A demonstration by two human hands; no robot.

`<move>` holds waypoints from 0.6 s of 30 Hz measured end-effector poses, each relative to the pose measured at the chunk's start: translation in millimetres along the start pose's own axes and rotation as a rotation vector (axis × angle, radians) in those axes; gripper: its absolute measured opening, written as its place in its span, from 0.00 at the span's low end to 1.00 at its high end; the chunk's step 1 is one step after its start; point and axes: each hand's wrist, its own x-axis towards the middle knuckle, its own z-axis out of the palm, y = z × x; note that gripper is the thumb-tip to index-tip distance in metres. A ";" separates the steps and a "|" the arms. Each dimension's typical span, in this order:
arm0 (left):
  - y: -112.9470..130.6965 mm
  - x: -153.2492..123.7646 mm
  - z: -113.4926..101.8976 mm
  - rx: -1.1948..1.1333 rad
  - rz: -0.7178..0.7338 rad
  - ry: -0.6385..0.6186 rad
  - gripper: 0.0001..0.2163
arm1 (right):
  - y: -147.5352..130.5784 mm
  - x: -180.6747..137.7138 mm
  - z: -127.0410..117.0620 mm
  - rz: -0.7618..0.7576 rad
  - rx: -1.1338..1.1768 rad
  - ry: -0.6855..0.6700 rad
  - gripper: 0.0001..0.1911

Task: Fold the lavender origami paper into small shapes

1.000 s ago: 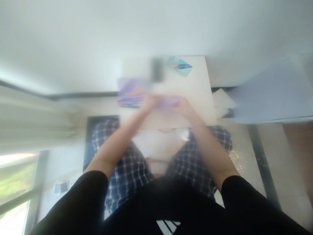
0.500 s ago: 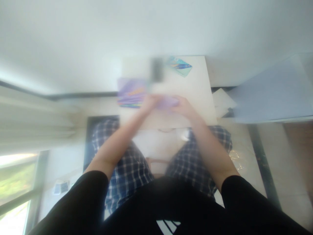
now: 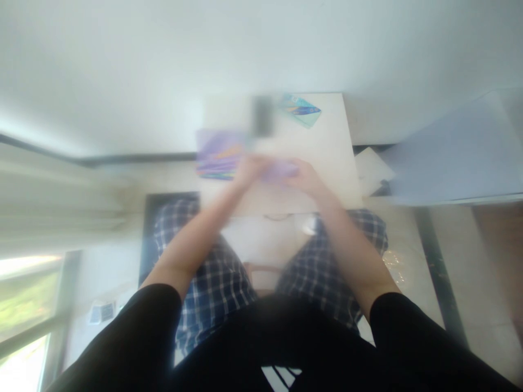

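The picture is badly blurred. My left hand (image 3: 250, 167) and my right hand (image 3: 305, 178) meet over a small pale table (image 3: 327, 147), both touching a lilac flat thing (image 3: 280, 170) between them. The fingers are smeared, so their grip is unclear. A purple packet or booklet (image 3: 216, 153) lies just left of my left hand. A dark blurred object (image 3: 262, 115) and a teal card-like packet (image 3: 300, 110) lie farther back on the table.
I sit with checked trousers (image 3: 212, 283) under the table edge. A large pale sheet or board (image 3: 453, 158) is at the right, with white paper (image 3: 371, 169) beside the table. Small cards (image 3: 101, 313) lie on the floor at left, near a window.
My left hand has shifted slightly up and left on the lilac thing. Everything else stays as it was.
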 end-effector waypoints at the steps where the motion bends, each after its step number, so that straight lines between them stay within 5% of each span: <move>1: -3.3 2.7 -1.0 -0.004 0.004 0.016 0.17 | 1.9 1.3 1.3 0.013 0.032 0.017 0.26; 7: -16.2 19.5 -3.1 0.029 0.036 0.067 0.20 | 9.0 7.3 9.0 0.053 0.273 0.103 0.26; 18: 0.5 -0.4 -0.8 -0.038 -0.035 0.002 0.19 | 3.8 4.9 6.4 0.042 0.191 0.092 0.24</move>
